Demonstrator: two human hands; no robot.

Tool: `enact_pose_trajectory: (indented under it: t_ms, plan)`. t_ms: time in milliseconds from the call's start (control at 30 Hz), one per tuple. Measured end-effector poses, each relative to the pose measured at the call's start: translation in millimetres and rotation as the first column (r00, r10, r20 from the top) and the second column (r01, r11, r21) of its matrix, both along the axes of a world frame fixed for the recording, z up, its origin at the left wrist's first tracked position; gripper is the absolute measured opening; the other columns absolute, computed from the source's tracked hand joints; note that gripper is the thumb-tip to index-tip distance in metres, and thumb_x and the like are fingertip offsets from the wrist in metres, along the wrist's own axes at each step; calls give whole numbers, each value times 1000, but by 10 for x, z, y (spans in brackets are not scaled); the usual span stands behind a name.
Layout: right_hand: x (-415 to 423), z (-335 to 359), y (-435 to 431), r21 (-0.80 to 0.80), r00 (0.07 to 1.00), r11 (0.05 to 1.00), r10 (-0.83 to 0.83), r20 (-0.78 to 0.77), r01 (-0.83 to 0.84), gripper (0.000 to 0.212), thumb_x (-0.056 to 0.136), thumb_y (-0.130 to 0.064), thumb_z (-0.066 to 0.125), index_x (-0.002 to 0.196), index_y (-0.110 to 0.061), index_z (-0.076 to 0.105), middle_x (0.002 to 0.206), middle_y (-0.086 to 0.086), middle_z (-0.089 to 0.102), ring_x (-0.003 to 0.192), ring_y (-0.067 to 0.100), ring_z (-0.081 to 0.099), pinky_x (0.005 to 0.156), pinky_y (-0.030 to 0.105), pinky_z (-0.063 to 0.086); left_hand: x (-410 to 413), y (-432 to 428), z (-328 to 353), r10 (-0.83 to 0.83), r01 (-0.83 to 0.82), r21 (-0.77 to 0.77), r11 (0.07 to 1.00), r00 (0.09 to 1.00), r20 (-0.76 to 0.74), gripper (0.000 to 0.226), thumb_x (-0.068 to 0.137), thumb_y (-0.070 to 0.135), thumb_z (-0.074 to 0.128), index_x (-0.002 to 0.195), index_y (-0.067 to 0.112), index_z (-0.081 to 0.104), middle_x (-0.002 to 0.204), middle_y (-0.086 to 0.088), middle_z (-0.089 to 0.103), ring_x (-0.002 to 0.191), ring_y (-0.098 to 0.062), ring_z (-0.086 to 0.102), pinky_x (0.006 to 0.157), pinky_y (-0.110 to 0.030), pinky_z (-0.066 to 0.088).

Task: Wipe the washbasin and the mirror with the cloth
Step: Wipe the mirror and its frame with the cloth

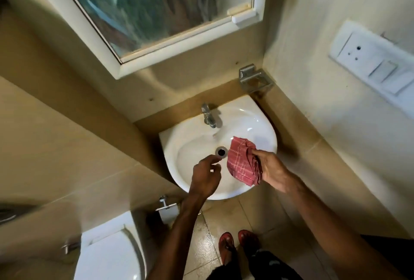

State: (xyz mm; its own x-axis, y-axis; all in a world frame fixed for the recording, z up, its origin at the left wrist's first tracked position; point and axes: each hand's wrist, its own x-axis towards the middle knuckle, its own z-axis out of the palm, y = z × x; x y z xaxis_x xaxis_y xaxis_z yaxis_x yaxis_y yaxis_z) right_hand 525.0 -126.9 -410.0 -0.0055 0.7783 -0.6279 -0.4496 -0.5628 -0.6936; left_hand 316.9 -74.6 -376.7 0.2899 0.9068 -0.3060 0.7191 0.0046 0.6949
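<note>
Over the washbasin (173, 145) bowl, both hands are in play. Right hand (272, 171) grips the cloth (240, 160). Its fingers (257, 153) are clamped on a bunched edge, and the rest of the red checked fabric hangs toward the left fingers. Can't tell if the cloth touches the porcelain; it looks held just above.

Left hand (205, 178): fingers (212, 160) loosely curled and close together, nothing visible in them, apart from the cloth. Drain (221, 151) sits just beyond the left fingertips and just beside the cloth's near edge. Tap (209, 116) is further out, past both sets of fingers. Mirror (156, 6) is well above and beyond the fingers. The glass looks streaked, though that could be blur.

Step, my read: basin wipe, at or near the start. The cloth is in the bowl zone but bunched, not pressed flat. Mirror likely not done yet.

Next move calls for:
- spreading the cloth under the right fingers
- pressing it onto the bowl wall and sweeping round toward the drain
- then wiping the rim and the tap base

Left hand wants to clear out or brace on the rim.
</note>
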Motion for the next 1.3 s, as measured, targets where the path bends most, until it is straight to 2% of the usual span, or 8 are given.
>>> enact_pose_trajectory:
  t_ms: [133,233,367,567,733,833,1067,1300]
  plan:
    - [36,556,79,95,973,981,-154,-170,172,49,104,-40,48,138,-9,64,118,12,75,106,28,71,96,45,53,83,-16,632,-12,3,104,995,996,90,32,95,2,54,119,16,71,108,15,69,76,14,64,72,5,40]
    - [22,1106,251,253,972,957,-88,-220,144,50,97,-42,56,136,-13,67,127,13,72,108,29,73,91,45,59,116,78,1058,-42,17,194,981,991,126,37,94,3,53,120,23,71,113,18,72,85,10,67,75,-2,47]
    - [-65,1825,499,478,996,877,-2,-93,46,40,91,-18,70,131,-17,70,129,8,74,115,21,73,102,43,56,95,336,1672,-90,20,399,917,983,157,31,96,9,57,122,21,71,115,12,73,90,-1,69,80,-5,50]
    - [-352,2663,866,638,980,761,-194,52,117,42,76,-10,79,117,-14,73,113,7,79,108,26,74,97,40,59,-100,682,2635,-171,14,629,777,967,190,32,94,4,57,120,18,72,111,13,72,90,-1,67,72,1,48]
    - [-751,3210,1135,721,943,658,-331,16,219,30,89,0,73,117,-13,73,110,5,79,105,24,74,99,41,58,-530,937,3232,-209,39,758,652,969,131,39,86,11,54,120,21,70,112,4,76,92,-15,72,82,-35,62]
    - [-1034,3548,1246,769,921,589,-389,0,249,34,92,-6,72,126,-14,69,117,6,77,112,24,73,100,39,58,-833,1036,3567,-206,23,825,565,972,114,41,83,17,52,119,23,69,114,2,75,95,-20,72,81,-42,62]
    - [-1515,4274,1262,855,822,452,-567,55,255,34,101,-23,68,134,-16,66,118,-1,77,105,13,74,79,24,59,-1177,1142,4246,-192,-123,927,355,960,201,31,92,15,58,122,19,66,125,4,69,106,-12,65,89,-36,59]
    - [-1738,4920,1221,942,627,299,-766,142,152,9,100,-31,70,109,-29,72,109,-7,78,108,14,74,97,41,62,-1200,1252,4767,-189,-216,957,193,949,252,33,88,13,58,120,15,60,128,-2,61,117,-20,54,89,-25,43]
